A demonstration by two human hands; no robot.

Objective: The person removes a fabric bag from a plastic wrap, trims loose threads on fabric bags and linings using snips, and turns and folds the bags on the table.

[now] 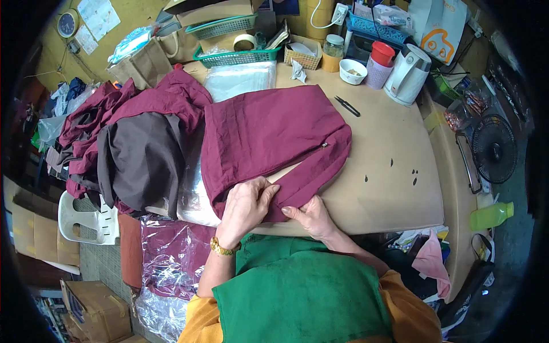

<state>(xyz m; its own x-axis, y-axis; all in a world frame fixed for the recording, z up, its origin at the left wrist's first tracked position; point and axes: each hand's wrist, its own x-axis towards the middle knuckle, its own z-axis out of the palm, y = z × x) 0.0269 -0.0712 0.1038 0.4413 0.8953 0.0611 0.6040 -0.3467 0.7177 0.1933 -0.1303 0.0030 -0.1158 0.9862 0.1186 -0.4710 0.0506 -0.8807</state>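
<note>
A maroon cloth bag (269, 123) lies flat on the tan table in front of me, with a small metal zipper pull (324, 144) near its right side. A wide band of the same cloth loops along its near edge, and tan tabletop shows through the gap. My left hand (247, 204) has its thumb and fingers closed on the band's left part. Close by on the right, my right hand (311, 218) pinches the band's lower edge between thumb and fingers. Black thread snips (347, 106) rest on the table beyond the bag.
Maroon and dark grey cloth (143, 154) is heaped at the left. Clear plastic bags (243, 80) lie behind the maroon bag. A white electric kettle (408, 75), a white bowl (353, 72) and green baskets (237, 57) line the back. A white plastic chair (86, 220) stands at left.
</note>
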